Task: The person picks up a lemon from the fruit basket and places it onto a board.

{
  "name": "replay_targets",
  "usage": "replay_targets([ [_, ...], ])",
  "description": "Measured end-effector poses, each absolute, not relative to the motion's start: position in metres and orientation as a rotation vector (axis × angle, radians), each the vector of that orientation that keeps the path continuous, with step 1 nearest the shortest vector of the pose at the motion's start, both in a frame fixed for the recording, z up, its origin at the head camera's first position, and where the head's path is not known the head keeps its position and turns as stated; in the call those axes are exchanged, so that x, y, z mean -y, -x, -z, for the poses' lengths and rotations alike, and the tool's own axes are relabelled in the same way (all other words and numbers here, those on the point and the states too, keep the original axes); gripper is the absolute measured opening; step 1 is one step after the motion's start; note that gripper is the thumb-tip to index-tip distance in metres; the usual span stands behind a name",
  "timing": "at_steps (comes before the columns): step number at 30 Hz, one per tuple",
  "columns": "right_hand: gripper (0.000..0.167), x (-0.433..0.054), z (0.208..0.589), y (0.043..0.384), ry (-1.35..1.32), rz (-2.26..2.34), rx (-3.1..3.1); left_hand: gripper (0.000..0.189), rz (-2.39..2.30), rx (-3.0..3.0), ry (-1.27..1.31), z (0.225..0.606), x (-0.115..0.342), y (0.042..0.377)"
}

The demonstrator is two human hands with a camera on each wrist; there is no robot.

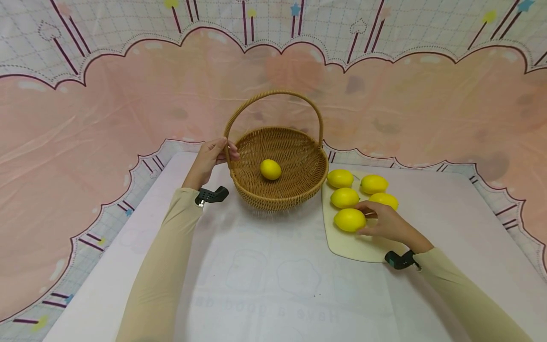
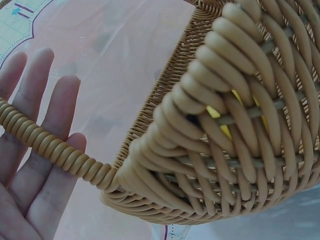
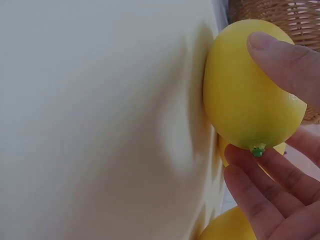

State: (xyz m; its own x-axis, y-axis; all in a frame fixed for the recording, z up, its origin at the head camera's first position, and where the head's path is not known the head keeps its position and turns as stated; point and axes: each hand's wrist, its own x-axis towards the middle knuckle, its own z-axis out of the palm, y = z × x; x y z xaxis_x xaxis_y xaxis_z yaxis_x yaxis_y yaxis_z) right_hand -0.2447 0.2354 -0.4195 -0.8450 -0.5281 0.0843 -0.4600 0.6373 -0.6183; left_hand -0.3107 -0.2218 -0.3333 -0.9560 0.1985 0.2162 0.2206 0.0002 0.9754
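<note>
A brown wicker basket [image 1: 278, 202] with a tall arched handle stands at the back of the table. One yellow lemon [image 1: 270, 169] lies inside it. My left hand [image 1: 210, 156] holds the left foot of the handle [image 2: 60, 152], which crosses in front of long, nearly straight fingers; the thumb is outside the left wrist view. To the right, a cream cutting board [image 1: 363, 249] carries several lemons. My right hand [image 1: 386, 222] grips the nearest left lemon [image 1: 350, 220], thumb on one side and fingers by its green stem end [image 3: 257, 150].
Other lemons, among them one at the back left [image 1: 340, 178] and one at the back right [image 1: 373, 184], sit close around the right hand. The board's left edge lies beside the basket. A patterned pink cloth [image 1: 171, 104] hangs behind the white table covering [image 1: 256, 266].
</note>
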Motion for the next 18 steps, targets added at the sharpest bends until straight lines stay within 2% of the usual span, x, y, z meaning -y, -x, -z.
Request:
replay_targets([
  [18,0.057,-0.241,0.403,0.247,0.851,0.953,-2.761,0.036,2.156,2.186,0.493,0.34,0.224,0.317],
])
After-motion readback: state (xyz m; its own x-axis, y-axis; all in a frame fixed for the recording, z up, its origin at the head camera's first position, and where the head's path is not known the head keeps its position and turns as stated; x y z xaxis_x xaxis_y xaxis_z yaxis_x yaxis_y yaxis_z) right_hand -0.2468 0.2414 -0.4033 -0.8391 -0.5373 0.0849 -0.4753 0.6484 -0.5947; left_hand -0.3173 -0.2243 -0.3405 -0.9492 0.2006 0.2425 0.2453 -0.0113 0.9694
